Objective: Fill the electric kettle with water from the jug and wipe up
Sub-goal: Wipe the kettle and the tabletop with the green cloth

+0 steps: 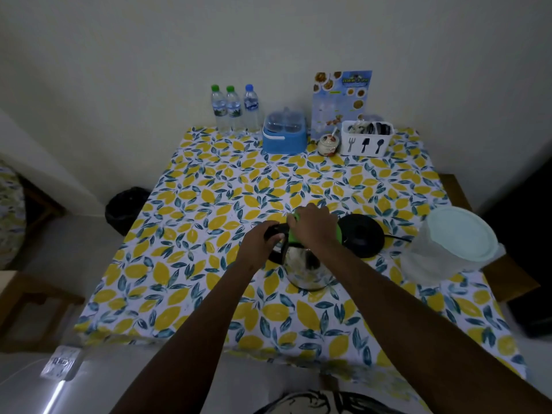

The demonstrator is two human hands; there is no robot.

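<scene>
A steel electric kettle (304, 268) with a green lid stands in the middle of the lemon-print table (209, 210), off its black base (363, 234), which lies just to its right. My left hand (263, 245) grips the kettle's black handle. My right hand (313, 224) rests on the green lid, fingers curled over its far edge. A translucent jug (448, 249) with a pale lid stands at the right edge of the table. No cloth is in sight.
Along the far edge by the wall stand three water bottles (234, 109), a blue lidded box (285, 135), a small jar (328, 144), a white cutlery holder (367, 138) and a menu card (340, 97). A black bin (125, 207) sits on the floor at left.
</scene>
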